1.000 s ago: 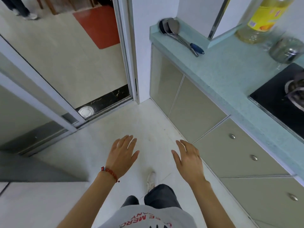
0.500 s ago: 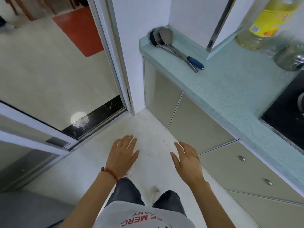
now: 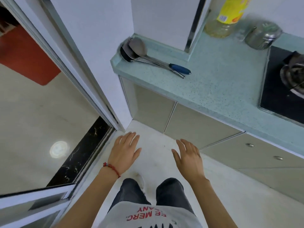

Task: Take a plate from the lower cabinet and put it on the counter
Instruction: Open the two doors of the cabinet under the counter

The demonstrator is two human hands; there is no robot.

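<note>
Beige lower cabinet doors (image 3: 195, 125) run under a pale blue speckled counter (image 3: 222, 84) on my right, all closed. No plate is in view. My left hand (image 3: 125, 152), with a red cord at the wrist, hovers palm down over the white floor, fingers spread and empty. My right hand (image 3: 189, 157) hovers beside it, also empty with fingers apart, a short way in front of the cabinet doors.
Two ladles (image 3: 148, 55) lie at the counter's far left end. An oil bottle (image 3: 225, 17) and a steel canister (image 3: 263, 36) stand at the back, and a black gas hob (image 3: 283, 86) fills the right. Drawers with round knobs (image 3: 250, 144) lie right of the doors. A sliding door frame (image 3: 79, 83) is on the left.
I have stepped forward along the counter; the cabinet doors and ladles are now closer and more central. Both hands stay spread, empty and level in front of me.
</note>
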